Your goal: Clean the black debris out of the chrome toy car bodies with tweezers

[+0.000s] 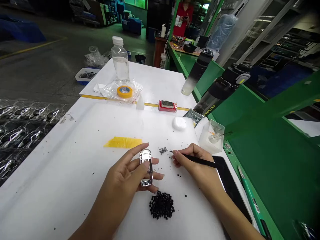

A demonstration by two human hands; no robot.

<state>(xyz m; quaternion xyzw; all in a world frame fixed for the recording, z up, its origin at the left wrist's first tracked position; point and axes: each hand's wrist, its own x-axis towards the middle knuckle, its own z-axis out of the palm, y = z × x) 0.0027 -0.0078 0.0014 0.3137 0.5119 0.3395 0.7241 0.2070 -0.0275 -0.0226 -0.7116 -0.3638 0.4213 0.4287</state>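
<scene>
A small heap of black granules [162, 205] lies just below the hands. The left hand [120, 176] curls snugly around a shiny rounded-rectangular chrome frame [146, 167], bracing it steadily. The right hand [192, 163] grips a slim black pen-like pick [200, 161] pencil-style, its fine tip controlled beside scattered silver flecks [162, 150].

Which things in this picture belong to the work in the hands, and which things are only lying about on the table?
In the work: left hand holding a chrome metal frame; right hand holding a black pointed pick; silver scraps; pile of black granules.

Lying about: yellow tape roll; plastic water bottle; red-cased device; white rounded case.
</scene>
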